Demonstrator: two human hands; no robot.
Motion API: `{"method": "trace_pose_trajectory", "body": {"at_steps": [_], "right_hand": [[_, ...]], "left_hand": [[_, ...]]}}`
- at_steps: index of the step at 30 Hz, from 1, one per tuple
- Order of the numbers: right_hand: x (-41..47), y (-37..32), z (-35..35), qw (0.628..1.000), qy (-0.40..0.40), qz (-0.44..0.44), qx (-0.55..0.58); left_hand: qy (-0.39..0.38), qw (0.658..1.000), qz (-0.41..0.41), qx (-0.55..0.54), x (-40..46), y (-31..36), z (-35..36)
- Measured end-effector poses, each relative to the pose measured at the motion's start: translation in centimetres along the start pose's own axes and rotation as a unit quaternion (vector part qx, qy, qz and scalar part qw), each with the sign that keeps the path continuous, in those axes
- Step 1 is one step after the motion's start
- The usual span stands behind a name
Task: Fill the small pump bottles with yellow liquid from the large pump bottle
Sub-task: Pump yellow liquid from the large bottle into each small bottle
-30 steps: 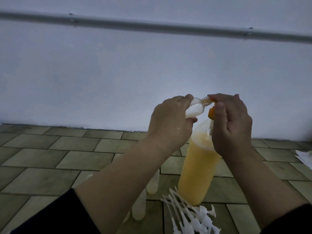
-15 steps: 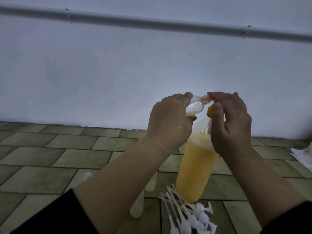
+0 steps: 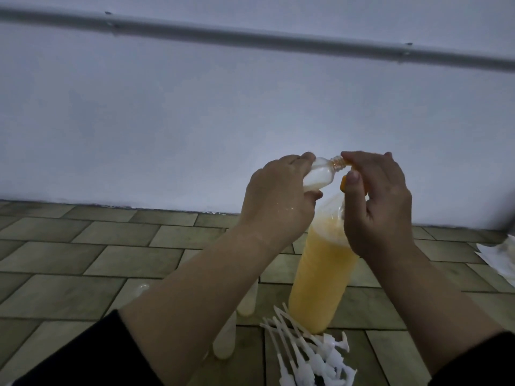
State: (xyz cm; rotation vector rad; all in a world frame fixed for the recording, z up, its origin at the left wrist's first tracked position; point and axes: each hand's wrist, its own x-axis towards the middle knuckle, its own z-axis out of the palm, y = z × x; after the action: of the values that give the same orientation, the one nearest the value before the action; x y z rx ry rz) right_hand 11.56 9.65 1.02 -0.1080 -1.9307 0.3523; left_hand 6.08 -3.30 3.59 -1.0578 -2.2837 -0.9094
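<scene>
The large bottle (image 3: 320,277) of yellow liquid stands upright on the tiled floor, mostly full. My right hand (image 3: 376,207) grips its orange pump head (image 3: 343,183) at the top, fingers curled over it. My left hand (image 3: 278,201) holds a small clear bottle (image 3: 125,176)... tilted on its side, its open neck (image 3: 338,163) pressed against the pump's spout. A little pale liquid lies inside the small bottle (image 3: 126,178).
Several white pump tops (image 3: 312,355) lie in a pile on the floor in front of the large bottle. Small bottles (image 3: 246,299) lie under my left forearm, partly hidden. A white wall with a pipe (image 3: 250,37) stands behind. White paper (image 3: 498,257) lies at the right edge.
Both hands stay at the pump with the small bottle held to the spout. The view has shifted slightly; nothing else has moved.
</scene>
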Motion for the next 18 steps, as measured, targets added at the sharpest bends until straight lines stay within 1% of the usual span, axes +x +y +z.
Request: {"method": "trace_pose_trajectory", "body": {"at_steps": [6, 9, 13, 18], "right_hand": [[0.7, -1.0, -1.3, 1.0, -0.004, -0.007, 0.021], [1.1, -1.1, -1.3, 1.0, 0.01, -0.002, 0.026], [0.3, -0.6, -0.2, 0.999, 0.033, 0.009, 0.034], [0.2, -0.9, -0.1, 0.999, 0.01, 0.015, 0.033]], "left_hand": [[0.02, 1.0, 0.023, 0.009, 0.4, 0.3, -1.2], [0.028, 0.999, 0.024, 0.006, 0.6, 0.3, -1.3], [0.015, 1.0, 0.017, 0.003, 0.1, 0.1, -0.5], [0.001, 1.0, 0.01, 0.007, -0.1, -0.3, -0.7]]}}
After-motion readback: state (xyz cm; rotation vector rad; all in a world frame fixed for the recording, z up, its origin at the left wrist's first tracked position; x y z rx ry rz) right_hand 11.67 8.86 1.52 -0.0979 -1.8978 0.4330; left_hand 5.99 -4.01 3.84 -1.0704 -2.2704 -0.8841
